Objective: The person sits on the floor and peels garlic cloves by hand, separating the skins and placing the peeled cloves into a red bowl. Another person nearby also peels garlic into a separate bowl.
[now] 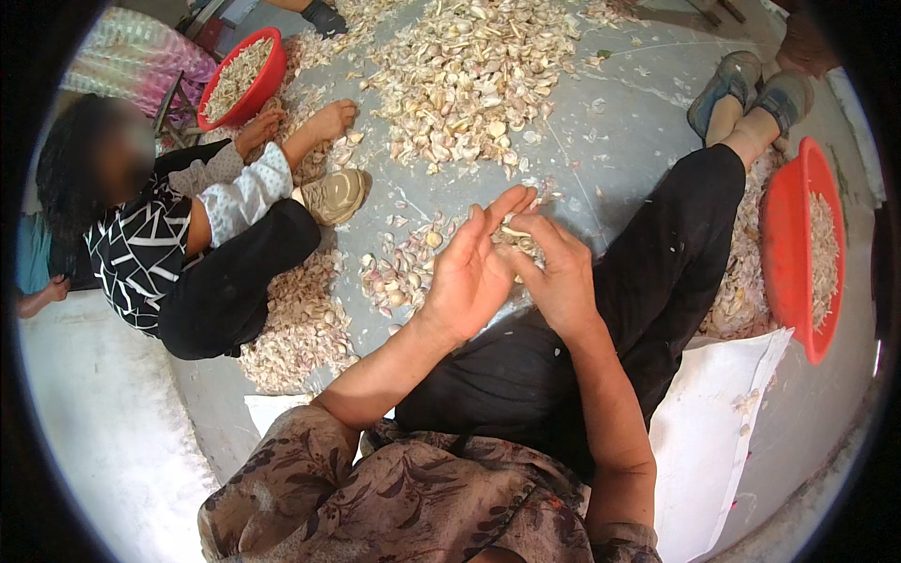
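Note:
My left hand (469,277) is held palm up in front of my lap, its fingers stretched out and its thumb raised. Close against its fingers, my right hand (560,272) is closed in a pinch, with what looks like a pale garlic clove (513,232) at its fingertips. Part of the clove is hidden by the fingers. Just beyond and left of my hands lies a small heap of garlic cloves (404,267), some with purplish skins. A much larger pile of cloves (469,84) spreads over the grey floor farther away.
At the left a co-worker (141,225) sits low, hands over cloves by a red basin (246,80) of cloves. Another red basin (784,244) stands at the right, beside a white sack (704,422). Garlic skins (296,324) lie heaped near the co-worker. My legs (657,253) stretch out rightward.

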`<state>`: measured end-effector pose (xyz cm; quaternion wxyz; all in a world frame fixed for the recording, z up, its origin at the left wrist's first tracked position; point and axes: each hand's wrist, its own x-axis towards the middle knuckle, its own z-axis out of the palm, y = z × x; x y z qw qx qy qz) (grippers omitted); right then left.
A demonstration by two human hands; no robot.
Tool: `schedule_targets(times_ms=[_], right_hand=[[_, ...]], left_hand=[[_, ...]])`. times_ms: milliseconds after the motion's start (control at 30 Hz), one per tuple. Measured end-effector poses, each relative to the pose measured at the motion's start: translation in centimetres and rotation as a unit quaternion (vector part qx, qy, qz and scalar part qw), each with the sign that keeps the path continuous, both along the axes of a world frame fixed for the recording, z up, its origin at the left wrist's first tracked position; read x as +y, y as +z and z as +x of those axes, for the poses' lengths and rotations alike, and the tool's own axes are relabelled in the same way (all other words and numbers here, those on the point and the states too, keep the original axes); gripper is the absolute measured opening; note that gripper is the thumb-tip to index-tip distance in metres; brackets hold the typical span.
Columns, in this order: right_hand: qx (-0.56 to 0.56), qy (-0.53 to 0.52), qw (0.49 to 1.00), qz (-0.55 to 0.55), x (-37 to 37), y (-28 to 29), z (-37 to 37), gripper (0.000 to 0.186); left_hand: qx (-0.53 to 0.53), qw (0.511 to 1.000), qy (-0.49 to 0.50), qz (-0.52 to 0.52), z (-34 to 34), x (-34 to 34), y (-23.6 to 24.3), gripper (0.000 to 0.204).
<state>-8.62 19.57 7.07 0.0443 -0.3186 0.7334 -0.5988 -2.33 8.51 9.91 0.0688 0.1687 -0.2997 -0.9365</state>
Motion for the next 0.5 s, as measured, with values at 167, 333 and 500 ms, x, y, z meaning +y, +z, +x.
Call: schedule_targets(times_ms=[167, 333, 500], right_hand=[[-0.364, 0.056, 0.910, -0.189, 2.1, 0.0, -1.2, 0.017], [-0.443, 0.054, 0.813, -0.375, 4.0, 1.5, -1.8, 0.021], [-0.457, 0.108, 0.765, -0.441, 4.7, 2.1, -2.0, 0.027]], left_hand=[[-0.057, 0.998, -0.004, -0.004, -0.4, -2.5, -1.7, 0.038], [-0.148, 0.967, 0.111, -0.175, -0.8, -7.4, -4.6, 0.024], [-0.126, 0.532, 0.017, -0.837, 0.8, -9.1, -9.2, 0.039]])
